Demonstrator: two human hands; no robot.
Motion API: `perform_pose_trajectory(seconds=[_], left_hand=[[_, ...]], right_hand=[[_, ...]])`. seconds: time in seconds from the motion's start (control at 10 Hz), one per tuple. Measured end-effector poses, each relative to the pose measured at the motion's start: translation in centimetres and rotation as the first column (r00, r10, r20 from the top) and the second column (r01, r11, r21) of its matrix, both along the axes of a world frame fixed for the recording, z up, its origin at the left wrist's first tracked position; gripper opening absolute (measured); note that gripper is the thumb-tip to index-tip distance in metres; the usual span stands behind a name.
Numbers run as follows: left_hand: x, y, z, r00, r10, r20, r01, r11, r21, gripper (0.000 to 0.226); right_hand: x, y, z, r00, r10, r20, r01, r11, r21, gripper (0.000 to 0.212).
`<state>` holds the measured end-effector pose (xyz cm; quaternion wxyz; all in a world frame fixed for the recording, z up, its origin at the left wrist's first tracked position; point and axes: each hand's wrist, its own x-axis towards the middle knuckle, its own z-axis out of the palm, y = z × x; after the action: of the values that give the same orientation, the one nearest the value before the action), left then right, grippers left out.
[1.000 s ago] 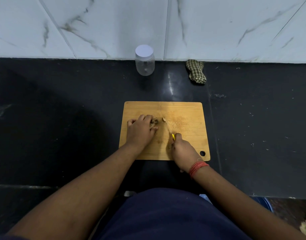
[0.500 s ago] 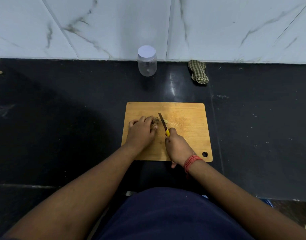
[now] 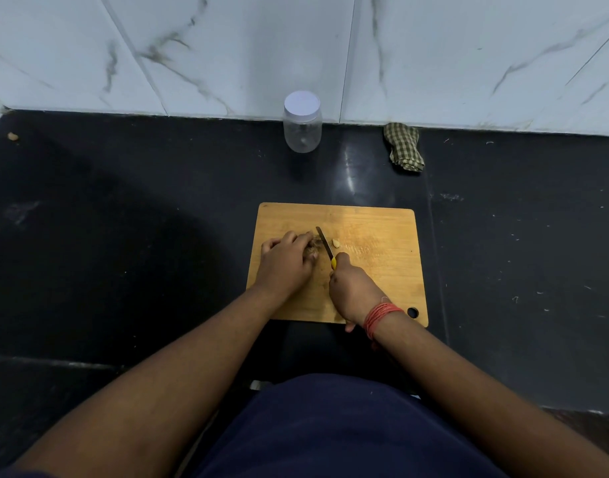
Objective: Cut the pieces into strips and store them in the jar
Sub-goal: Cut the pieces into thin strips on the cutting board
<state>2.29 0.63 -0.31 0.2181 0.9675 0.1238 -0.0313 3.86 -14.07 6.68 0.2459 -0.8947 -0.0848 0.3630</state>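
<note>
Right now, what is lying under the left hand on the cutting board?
A brownish piece sticks out from under the left hand, beside the knife blade. The fingers cover the rest of it, so its full shape and anything else beneath cannot be seen.

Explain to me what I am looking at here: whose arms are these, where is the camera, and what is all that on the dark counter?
There is no machine here. A person wears a camera on the head, so you look down along their own two arms. The left hand holds a brownish piece steady on a wooden cutting board. The right hand, with red thread round the wrist, grips a small knife with a yellow handle, its blade set beside the piece. A small pale cut bit lies just right of the blade. Farther back, against the marble wall, stands a clear jar with its white lid on; it looks empty. To its right lies a folded checked cloth. The dark blue at the bottom is the person's clothing.
</note>
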Motion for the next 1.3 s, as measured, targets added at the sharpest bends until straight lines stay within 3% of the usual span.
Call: perform_pose_trajectory(seconds=[0.1, 0.6, 0.9, 1.1, 1.3], left_hand=[[0.1, 0.0, 0.1, 1.0, 0.001, -0.003, -0.001, 1.0, -0.004, 0.05], [0.3, -0.9, 0.6, 0.999, 0.01, 0.042, -0.014, 0.996, 0.083, 0.046], [0.1, -0.9, 0.6, 0.998, 0.024, 0.055, -0.029, 0.997, 0.078, 0.048], [0.0, -0.7, 0.4, 0.999, 0.017, 0.042, -0.019, 0.998, 0.054, 0.049], [-0.1, -0.6, 0.5, 0.999, 0.013, 0.038, -0.014, 0.999, 0.046, 0.049]], right_hand=[[0.4, 0.2, -0.2, 1.0, 0.007, -0.022, -0.008, 1.0, -0.016, 0.034], [1.0, 0.5, -0.5, 0.993, 0.112, 0.03, -0.109, 0.991, -0.084, 0.035], [-2.5, -3.2, -1.3, 0.992, 0.064, -0.107, -0.077, 0.989, -0.123, 0.053], [-2.7, -4.5, -0.5, 0.994, 0.109, -0.022, -0.109, 0.994, 0.005, 0.025], [-2.2, -4.5, 0.6, 0.998, 0.004, -0.066, 0.002, 0.997, 0.08, 0.034]])
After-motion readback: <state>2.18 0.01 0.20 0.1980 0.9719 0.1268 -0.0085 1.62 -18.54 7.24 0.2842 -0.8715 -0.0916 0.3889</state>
